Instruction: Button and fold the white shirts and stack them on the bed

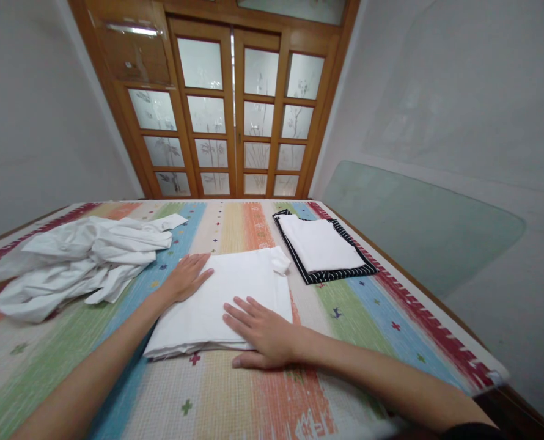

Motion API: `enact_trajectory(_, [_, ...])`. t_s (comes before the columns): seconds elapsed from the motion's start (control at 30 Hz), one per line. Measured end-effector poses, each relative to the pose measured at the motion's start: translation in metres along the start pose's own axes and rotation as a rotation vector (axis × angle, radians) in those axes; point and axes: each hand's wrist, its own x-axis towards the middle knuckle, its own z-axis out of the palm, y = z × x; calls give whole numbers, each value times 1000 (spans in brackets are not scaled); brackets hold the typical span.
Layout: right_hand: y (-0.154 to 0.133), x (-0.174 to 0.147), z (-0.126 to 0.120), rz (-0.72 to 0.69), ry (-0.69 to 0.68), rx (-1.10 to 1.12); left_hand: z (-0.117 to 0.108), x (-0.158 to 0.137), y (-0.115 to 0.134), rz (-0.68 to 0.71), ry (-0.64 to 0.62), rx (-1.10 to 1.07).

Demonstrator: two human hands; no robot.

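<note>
Pale walls (483,79) are rising on both sides, and wooden doors (259,116) with plant drawings on their panes are filling the far end. Next biggest: one striped tablecloth (235,229) is covering the surface, running through blue, green, orange, cream and dark red. One greenish sheet (419,220) is standing against the right wall.

One crumpled heap of white cloth (93,250) is lying far left. One folded white cloth (235,284) is sitting flat in the middle, right under both hands. Off to the right, one smaller white piece (320,244) is resting on one black-and-white striped piece (336,274).

Two hands are pressing on the middle one: the left hand (189,278) is lying on its left edge, fingers close together, while the right hand (263,336) is keeping its fingers slightly fanned, thumb wide.

Tiny crosses (395,326) are dotting the tablecloth. Pale squiggles (306,421) are showing up front; can't tell if they're writing.
</note>
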Motion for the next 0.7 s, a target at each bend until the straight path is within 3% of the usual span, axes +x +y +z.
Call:
enact_trajectory(0.1, [6, -12, 1, -12, 14, -41, -8, 3, 3, -37, 27, -4])
enact_trajectory(0.23, [33, -21, -2, 71, 18, -56, -18, 5, 2, -138, -7, -31])
enact_trajectory(0.37, [65, -22, -12, 287, 131, -103, -31, 1, -9, -270, -71, -161])
enact_trajectory(0.5, [85, -20, -17, 558, 339, -113, -53, -12, -12, -435, -211, -329])
enact_trajectory(0.6, [92, -16, -14, 688, 476, 135, -69, -30, -4, -443, -426, -497])
enact_trajectory(0.7, [94, -8, -15, 879, 530, 637, -75, -47, 6, -465, -625, -619])
